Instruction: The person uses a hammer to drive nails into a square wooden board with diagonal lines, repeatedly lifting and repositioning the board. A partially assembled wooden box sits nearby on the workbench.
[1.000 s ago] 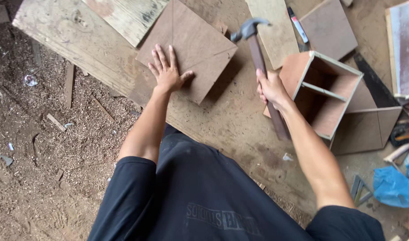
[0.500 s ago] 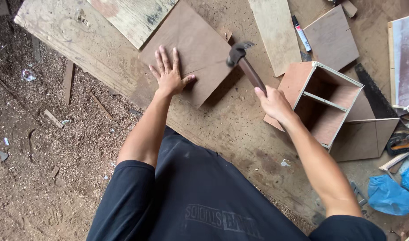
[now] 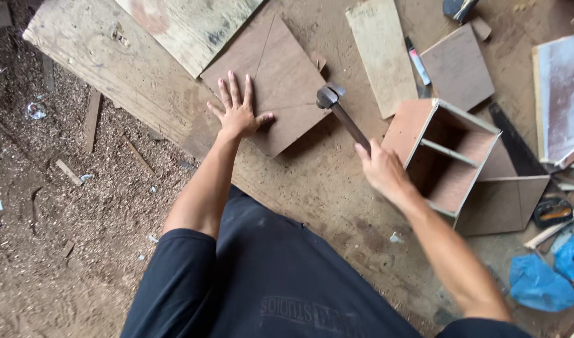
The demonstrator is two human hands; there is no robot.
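pressing flat on a square brown board (image 3: 280,81), the left hand (image 3: 238,111) lies palm down with its fingers spread wide, the thumb pointing toward the board's middle; this grip is splayed apart and clasps nothing, only resting on the surface near the board's lower left edge. the right hand (image 3: 382,169) has its grip clamped around the wooden handle of a hammer (image 3: 340,109), whose metal head sits just at the right corner of the square board, touching it or very nearly so; which of the two cannot be told. a thin pencil line runs across the board from its top corner downward, and another toward the hammer head.

the board lies on a dusty plywood tabletop (image 3: 312,181), overlapping a long weathered plank (image 3: 111,69) that runs along the tabletop's left edge. just right of the right hand stands a small open wooden box (image 3: 446,159) with a slat across its inside, resting against a flat brown panel (image 3: 506,200). beyond the hammer lies a pale narrow board (image 3: 381,53), with a marker pen (image 3: 417,61) beside it and a smaller square panel (image 3: 457,66) further right. crumpled blue plastic (image 3: 537,281) lies at the lower right. sawdust and wood scraps cover the ground (image 3: 61,219) to the left.
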